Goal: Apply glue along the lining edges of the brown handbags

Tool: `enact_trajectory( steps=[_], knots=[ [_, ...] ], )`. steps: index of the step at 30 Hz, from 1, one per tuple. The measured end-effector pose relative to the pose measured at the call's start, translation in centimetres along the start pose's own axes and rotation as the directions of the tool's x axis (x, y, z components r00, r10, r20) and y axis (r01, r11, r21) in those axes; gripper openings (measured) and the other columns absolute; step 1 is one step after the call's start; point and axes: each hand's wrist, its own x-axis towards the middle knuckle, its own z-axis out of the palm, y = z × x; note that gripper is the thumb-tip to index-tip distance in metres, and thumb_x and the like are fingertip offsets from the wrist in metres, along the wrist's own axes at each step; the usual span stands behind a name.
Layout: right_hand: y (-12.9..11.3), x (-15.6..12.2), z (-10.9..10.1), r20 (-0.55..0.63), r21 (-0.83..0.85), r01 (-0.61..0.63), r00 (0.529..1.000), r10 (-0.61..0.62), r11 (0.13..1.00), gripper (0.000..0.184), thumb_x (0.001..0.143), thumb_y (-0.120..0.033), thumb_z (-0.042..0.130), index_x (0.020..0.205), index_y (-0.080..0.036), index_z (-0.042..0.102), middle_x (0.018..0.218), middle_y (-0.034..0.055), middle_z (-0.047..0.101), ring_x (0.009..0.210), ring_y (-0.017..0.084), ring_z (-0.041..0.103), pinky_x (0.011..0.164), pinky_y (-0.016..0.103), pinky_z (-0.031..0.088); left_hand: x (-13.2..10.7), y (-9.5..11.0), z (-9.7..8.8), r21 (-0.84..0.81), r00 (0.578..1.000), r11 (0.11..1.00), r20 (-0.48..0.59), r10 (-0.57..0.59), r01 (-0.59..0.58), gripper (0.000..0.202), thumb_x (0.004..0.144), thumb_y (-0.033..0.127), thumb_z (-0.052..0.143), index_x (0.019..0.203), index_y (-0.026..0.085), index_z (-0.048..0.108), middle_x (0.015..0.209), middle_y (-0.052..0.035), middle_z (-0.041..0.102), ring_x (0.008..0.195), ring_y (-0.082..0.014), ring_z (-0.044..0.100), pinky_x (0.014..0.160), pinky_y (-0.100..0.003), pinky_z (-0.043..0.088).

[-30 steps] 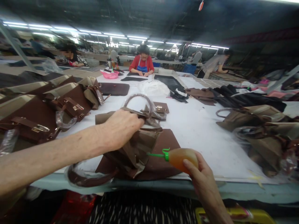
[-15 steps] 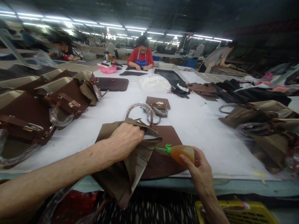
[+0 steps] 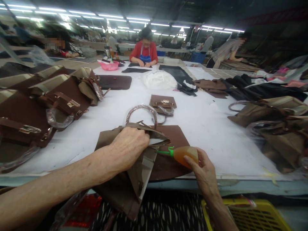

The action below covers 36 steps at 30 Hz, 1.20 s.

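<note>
My left hand (image 3: 131, 142) is closed on the upper edge of a handbag (image 3: 120, 179), whose olive-brown lining faces outward; its fingertips are hidden in the folds. The bag hangs over the table's front edge. A plastic-wrapped round handle (image 3: 141, 107) rises behind that hand. In my right hand (image 3: 204, 170) is a squeeze bottle (image 3: 184, 155) of amber liquid, lying sideways. Its green nozzle points left, with the tip at or very near the bag's open edge. Beneath both is a flat brown leather panel (image 3: 176, 134) on the white table (image 3: 204, 118).
Brown handbags (image 3: 64, 93) stand in rows at left, and more olive-lined bags (image 3: 271, 125) lie at right. A small brown bag (image 3: 163, 102) and a white plastic bundle (image 3: 158, 80) sit ahead. Across the table a person (image 3: 144, 53) in red works. A yellow basket (image 3: 260, 215) is below right.
The bottle and my right hand have shifted slightly left and up in the view, with the nozzle still at the bag's edge. My left hand keeps its grip; the camera view has tilted a little.
</note>
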Motion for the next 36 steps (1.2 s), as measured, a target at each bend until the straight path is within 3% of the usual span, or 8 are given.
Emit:
enact_trajectory(
  steps=[8, 16, 24, 36],
  knots=[
    [0.4, -0.1, 0.3, 0.005, 0.014, -0.008, 1.0, 0.008, 1.0, 0.047, 0.069, -0.042, 0.069, 0.107, -0.021, 0.052, 0.1, 0.0049, 0.062, 0.094, 0.027, 0.057, 0.085, 0.039, 0.045, -0.6, -0.1, 1.0, 0.002, 1.0, 1.0, -0.006, -0.019, 0.019, 0.023, 0.063, 0.003, 0.058, 0.084, 0.011, 0.058, 0.079, -0.0121, 0.065, 0.073, -0.0255, 0.063, 0.061, -0.033, 0.051],
    [-0.3, -1.4, -0.4, 0.05, -0.02, -0.072, 0.996, 0.073, 0.997, 0.044, 0.069, -0.044, 0.069, 0.103, -0.019, 0.055, 0.096, 0.0053, 0.064, 0.09, 0.027, 0.059, 0.078, 0.038, 0.049, -0.6, 0.1, 0.9, 0.01, 1.0, 1.0, -0.016, -0.025, 0.025, 0.022, 0.063, 0.002, 0.056, 0.083, 0.011, 0.058, 0.079, -0.0118, 0.065, 0.072, -0.0262, 0.063, 0.061, -0.034, 0.051],
    [0.0, -0.3, 0.4, -0.057, -0.036, -0.022, 0.998, 0.02, 0.999, 0.045, 0.068, -0.044, 0.07, 0.104, -0.021, 0.053, 0.096, 0.004, 0.062, 0.09, 0.026, 0.057, 0.082, 0.037, 0.045, -0.6, 0.1, 0.8, 0.005, 1.0, 1.0, -0.004, -0.021, 0.021, 0.02, 0.067, 0.002, 0.051, 0.082, 0.011, 0.059, 0.077, -0.0122, 0.064, 0.07, -0.0248, 0.063, 0.058, -0.031, 0.05],
    [0.4, -1.2, 1.0, -0.032, 0.035, -0.031, 0.999, 0.032, 0.999, 0.045, 0.072, -0.043, 0.067, 0.107, -0.022, 0.05, 0.102, 0.0044, 0.059, 0.098, 0.026, 0.054, 0.088, 0.038, 0.043, -0.8, 0.3, 1.2, -0.002, 1.0, 1.0, -0.018, -0.006, 0.006, 0.022, 0.065, 0.0, 0.052, 0.083, 0.011, 0.059, 0.077, -0.0122, 0.065, 0.071, -0.0261, 0.063, 0.061, -0.034, 0.051]
  ],
)
